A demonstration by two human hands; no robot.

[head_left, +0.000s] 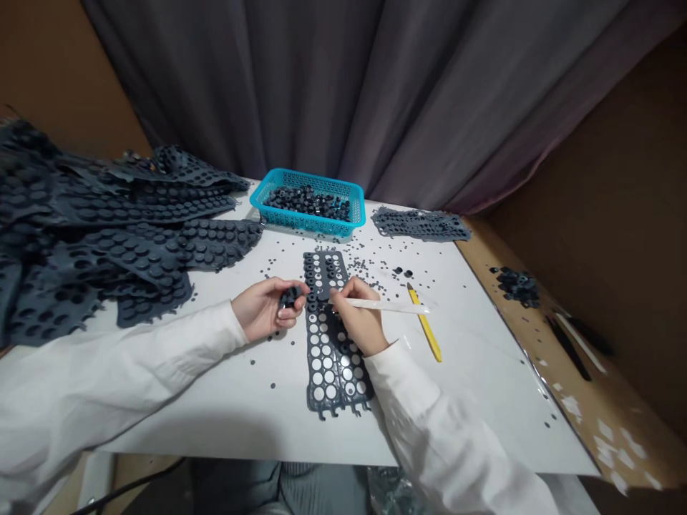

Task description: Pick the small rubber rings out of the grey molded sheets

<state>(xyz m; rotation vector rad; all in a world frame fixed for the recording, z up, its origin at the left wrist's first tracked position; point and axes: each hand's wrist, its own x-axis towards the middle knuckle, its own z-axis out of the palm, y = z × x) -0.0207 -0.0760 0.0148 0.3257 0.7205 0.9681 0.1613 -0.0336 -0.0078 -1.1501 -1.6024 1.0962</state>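
My left hand (265, 309) is shut on a small clump of dark grey rubber pieces (290, 297), just left of a punched dark grey rubber sheet (335, 365) lying lengthwise on the white table (236, 400). Many of the sheet's holes show white tabletop through them, and some at the far end still hold dark discs. My right hand (359, 315) grips a flat white stick (383, 306) above the sheet. Its tip meets the sheet near my left hand, though my fingers partly hide the contact. Small dark discs lie scattered around the sheet.
A heap of dark studded rubber sheets (107, 236) covers the table's left side. A blue plastic basket (308, 204) of dark pieces and another sheet (420, 224) stand at the back. A yellow pencil (424, 322) lies right. A wooden ledge (590, 386) borders the right.
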